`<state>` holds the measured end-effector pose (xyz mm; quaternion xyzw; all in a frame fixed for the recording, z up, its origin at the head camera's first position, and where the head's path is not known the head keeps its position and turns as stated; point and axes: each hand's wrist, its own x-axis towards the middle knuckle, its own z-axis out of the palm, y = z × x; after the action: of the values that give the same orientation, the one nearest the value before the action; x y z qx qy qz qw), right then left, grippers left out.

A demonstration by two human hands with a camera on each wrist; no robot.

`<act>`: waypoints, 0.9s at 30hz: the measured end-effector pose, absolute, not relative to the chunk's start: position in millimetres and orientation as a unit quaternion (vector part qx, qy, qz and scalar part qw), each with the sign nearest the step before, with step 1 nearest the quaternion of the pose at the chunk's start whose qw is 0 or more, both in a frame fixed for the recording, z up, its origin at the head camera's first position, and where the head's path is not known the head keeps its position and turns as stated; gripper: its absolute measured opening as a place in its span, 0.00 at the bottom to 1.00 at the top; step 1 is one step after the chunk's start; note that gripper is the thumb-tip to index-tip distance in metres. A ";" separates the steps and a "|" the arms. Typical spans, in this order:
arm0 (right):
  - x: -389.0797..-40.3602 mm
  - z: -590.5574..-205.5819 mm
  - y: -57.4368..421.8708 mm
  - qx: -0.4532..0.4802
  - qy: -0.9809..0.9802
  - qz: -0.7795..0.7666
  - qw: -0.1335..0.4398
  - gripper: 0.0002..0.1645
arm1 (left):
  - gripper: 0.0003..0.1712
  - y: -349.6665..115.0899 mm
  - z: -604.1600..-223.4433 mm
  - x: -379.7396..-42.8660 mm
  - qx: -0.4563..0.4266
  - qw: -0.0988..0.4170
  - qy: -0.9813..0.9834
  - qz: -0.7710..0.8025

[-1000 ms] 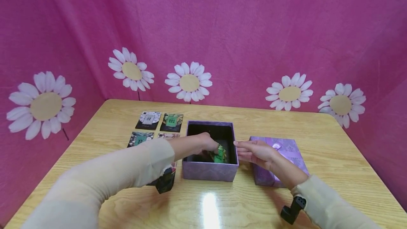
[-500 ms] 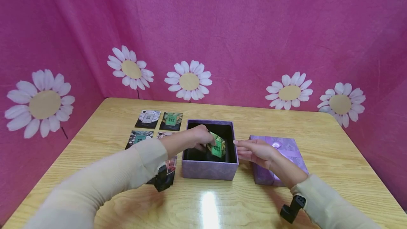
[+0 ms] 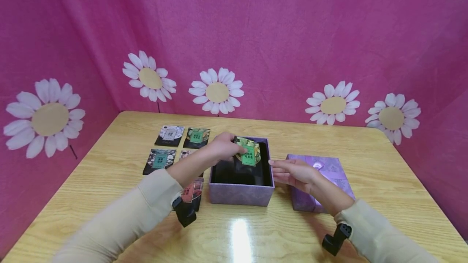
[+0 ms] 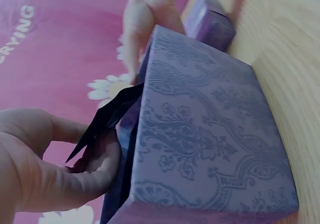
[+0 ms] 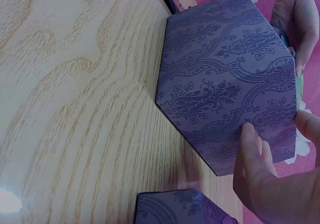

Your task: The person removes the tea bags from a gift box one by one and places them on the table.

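My left hand [image 3: 225, 148] pinches a black sachet [image 3: 252, 157] with a green label and a fruit picture, between thumb and fingers. The sachet leans over the opening of a purple patterned gift box [image 3: 241, 195] with a dark inside. In the left wrist view the sachet [image 4: 107, 115] appears as a dark edge at the box's rim. My right hand [image 3: 294, 173] holds the box's right wall, thumb at the rim and fingertips against the outside, as the right wrist view shows on the patterned box [image 5: 225, 78]. The box floor is partly hidden by the sachet and left hand.
Left of the box several flat sachets lie in rows, among them a white-grey one [image 3: 170, 135], a green one [image 3: 196, 138] and a red one [image 3: 191, 192]. At the right lies a purple lid [image 3: 329, 169] with a ribbon bow. A pink daisy-patterned cloth [image 3: 270, 52] hangs behind the table.
My left hand has risen from inside the box toward its back rim, lifting the green-labelled sachet, which now shows more fully. My right hand has stayed at the box's right wall.
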<state>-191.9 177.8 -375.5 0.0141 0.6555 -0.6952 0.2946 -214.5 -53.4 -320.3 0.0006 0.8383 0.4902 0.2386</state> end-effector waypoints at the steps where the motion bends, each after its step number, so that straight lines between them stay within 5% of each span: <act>1: -191.8 -375.2 178.0 0.013 0.655 -0.696 0.295 0.40 | 0.26 -54.9 -319.5 -213.9 0.002 0.232 0.835 0.498; 7: -191.6 -377.3 177.5 0.008 0.654 -0.698 0.293 0.39 | 0.19 -67.8 -318.3 -210.6 0.013 0.196 0.838 0.509; 14: -191.3 -378.7 177.3 0.011 0.651 -0.701 0.292 0.39 | 0.41 -90.5 -318.7 -205.5 0.006 0.172 0.841 0.513; 22: -192.3 -379.4 178.6 0.012 0.653 -0.698 0.293 0.40 | 0.27 -125.4 -323.3 -194.7 0.011 0.142 0.833 0.534; 27: -192.6 -379.4 179.6 0.018 0.658 -0.695 0.290 0.41 | 0.34 -146.6 -327.4 -186.8 -0.011 0.141 0.832 0.537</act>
<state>-192.6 179.6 -379.4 0.0182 0.6578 -0.6947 0.2903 -186.8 -146.6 -327.4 -0.0112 0.8315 0.5370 0.1413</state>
